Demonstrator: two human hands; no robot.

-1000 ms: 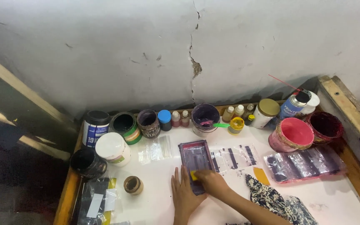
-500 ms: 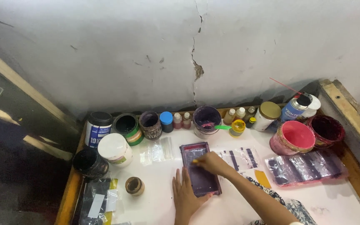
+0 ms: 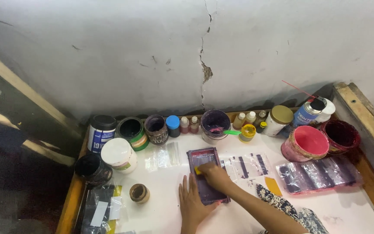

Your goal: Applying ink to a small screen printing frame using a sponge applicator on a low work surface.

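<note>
My right hand (image 3: pixel 215 175) covering most of the small yellow piece (image 3: pixel 198 170), my forearms cut off at the bottom edge, dark packets (image 3: pixel 98 208) at the worktop's (image 3: pixel 351 212) near-left corner partly out of frame, jar labels too small to read

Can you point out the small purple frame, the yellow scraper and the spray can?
small purple frame (image 3: pixel 211 190): head view, its lower mesh.
yellow scraper (image 3: pixel 198 170): head view, visible yellow edge under right hand.
spray can (image 3: pixel 307 114): head view, blue body.

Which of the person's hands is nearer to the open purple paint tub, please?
Right. The right hand lies just below the purple paint tub; the left hand rests lower, farther away.
</note>
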